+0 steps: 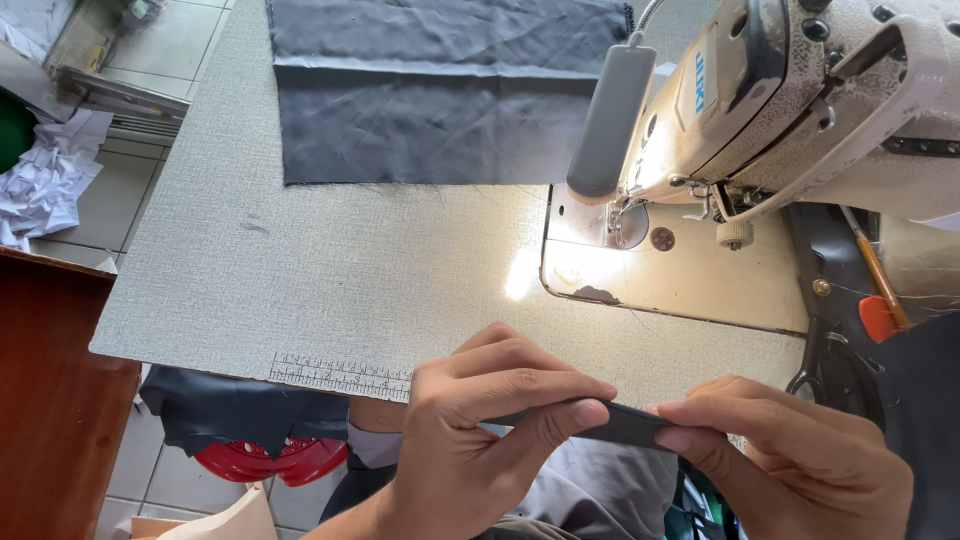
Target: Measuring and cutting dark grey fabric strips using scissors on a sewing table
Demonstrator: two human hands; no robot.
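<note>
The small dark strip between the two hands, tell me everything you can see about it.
The dark strip is a narrow, flat piece, dark grey to black, and looks like folded fabric. It lies roughly level, just past the near edge of the sewing table. The left hand pinches one end between thumb and fingers; the right hand pinches the other. Only its middle shows; both ends are hidden under fingers.
</note>
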